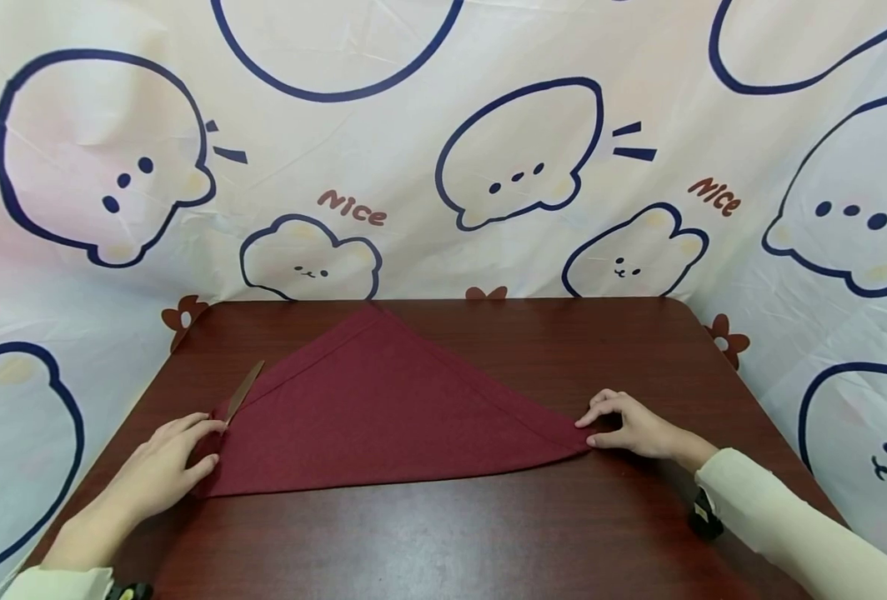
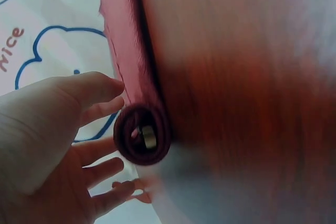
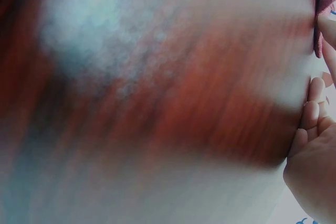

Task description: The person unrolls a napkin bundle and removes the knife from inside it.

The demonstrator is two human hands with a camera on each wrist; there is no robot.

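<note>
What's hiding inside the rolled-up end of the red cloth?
Looking into the rolled end of the red cloth, you can see a small pale piece. Cloth covers the rest, so I can't tell what it is.

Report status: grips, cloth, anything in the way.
Left grip at left end of red cloth. Right grip pinches its right corner. Cloth spread in a triangle. Slim pointed item beside left grip, possibly in the way.

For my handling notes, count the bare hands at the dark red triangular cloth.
2: the bare left hand is at the left end of the dark red triangular cloth; the bare right hand pinches its right corner. No other hand shows.
</note>
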